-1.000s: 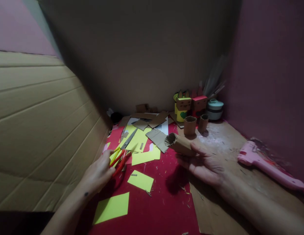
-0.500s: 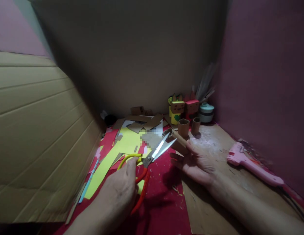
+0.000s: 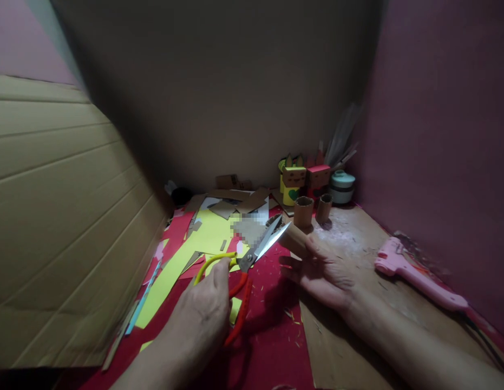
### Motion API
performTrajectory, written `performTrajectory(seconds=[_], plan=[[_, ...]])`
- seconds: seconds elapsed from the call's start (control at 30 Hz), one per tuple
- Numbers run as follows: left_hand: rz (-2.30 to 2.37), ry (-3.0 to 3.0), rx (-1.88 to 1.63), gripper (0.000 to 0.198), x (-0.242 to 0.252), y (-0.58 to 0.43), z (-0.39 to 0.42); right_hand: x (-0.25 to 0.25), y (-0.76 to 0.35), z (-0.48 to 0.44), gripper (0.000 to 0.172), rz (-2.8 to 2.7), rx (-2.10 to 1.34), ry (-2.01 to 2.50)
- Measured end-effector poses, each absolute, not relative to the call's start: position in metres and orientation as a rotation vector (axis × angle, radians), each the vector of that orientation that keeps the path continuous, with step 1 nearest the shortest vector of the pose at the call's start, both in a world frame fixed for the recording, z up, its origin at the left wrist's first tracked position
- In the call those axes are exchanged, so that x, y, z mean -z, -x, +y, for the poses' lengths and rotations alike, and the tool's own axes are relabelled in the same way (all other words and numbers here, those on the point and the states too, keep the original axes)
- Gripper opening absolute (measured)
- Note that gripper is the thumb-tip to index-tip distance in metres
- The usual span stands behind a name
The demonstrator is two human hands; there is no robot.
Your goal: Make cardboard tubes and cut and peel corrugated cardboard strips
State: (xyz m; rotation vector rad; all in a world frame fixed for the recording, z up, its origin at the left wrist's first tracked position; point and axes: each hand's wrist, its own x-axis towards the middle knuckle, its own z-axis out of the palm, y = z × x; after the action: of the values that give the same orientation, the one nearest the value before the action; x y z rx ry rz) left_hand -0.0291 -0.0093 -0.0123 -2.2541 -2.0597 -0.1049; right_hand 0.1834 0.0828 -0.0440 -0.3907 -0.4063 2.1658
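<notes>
My left hand (image 3: 203, 319) grips scissors (image 3: 246, 268) with yellow and red handles. The silver blades point up and right, their tips at the open end of a rolled cardboard tube (image 3: 292, 236). My right hand (image 3: 327, 273) is wrapped round that tube and holds it tilted just above the red paper sheet (image 3: 272, 336).
A big corrugated cardboard panel (image 3: 60, 216) leans at the left. Yellow paper pieces (image 3: 207, 235) and brown cardboard scraps (image 3: 235, 197) litter the middle. Two small cardboard tubes (image 3: 303, 211), box figures (image 3: 294, 177) and a teal jar (image 3: 343, 187) stand at the back. A pink glue gun (image 3: 414, 276) lies at the right.
My left hand picked the scissors up off the paper pile and brought them right, blades now at the tube's mouth. The right hand kept hold of the tube.
</notes>
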Motion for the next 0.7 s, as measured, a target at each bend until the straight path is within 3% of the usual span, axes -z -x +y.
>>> performTrajectory(seconds=[0.23,0.43,0.7], plan=[[-2.086,2.252,0.102,0.049,0.021,0.033,-0.008,0.045,-0.183,0.083,0.038,-0.426,-2.162,0.433],[-2.013,2.282,0.108,0.05,0.025,0.035,-0.008,0.047,-0.183,0.084,0.034,-0.442,-2.162,0.434],[-2.037,2.344,0.232,0.042,0.032,0.038,-0.005,0.047,-0.184,0.083,0.048,-0.438,-2.186,0.438]])
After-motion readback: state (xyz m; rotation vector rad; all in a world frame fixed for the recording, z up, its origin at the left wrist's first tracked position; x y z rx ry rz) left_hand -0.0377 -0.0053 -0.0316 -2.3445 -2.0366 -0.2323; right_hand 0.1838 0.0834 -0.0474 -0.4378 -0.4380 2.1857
